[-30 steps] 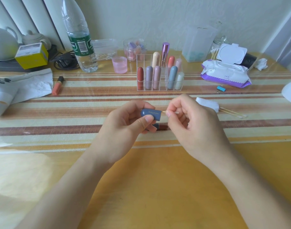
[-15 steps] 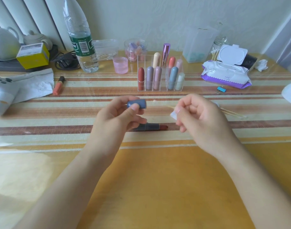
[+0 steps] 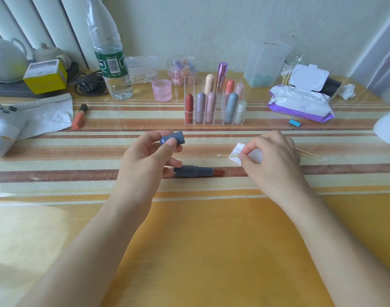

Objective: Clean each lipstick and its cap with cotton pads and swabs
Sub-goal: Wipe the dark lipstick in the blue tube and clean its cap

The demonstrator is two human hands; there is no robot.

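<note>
Left grip (image 3: pixel 145 160) holds blue cap (image 3: pixel 172 138); right grip (image 3: pixel 276 158) pinches cotton swab (image 3: pixel 227 155), perhaps cotton pad (image 3: pixel 236 150) too. Advise: face cap mouth toward swab.

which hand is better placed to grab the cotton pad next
Right. The right hand sits over the cotton pad, though it pinches a cotton swab that it would probably need to set down first. The left hand grips the blue cap, farther away.

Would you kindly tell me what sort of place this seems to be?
Probably a home table set up for makeup care: a clear organizer of lipsticks, an open pack of wet wipes, and a teapot and water bottle at the back.
</note>
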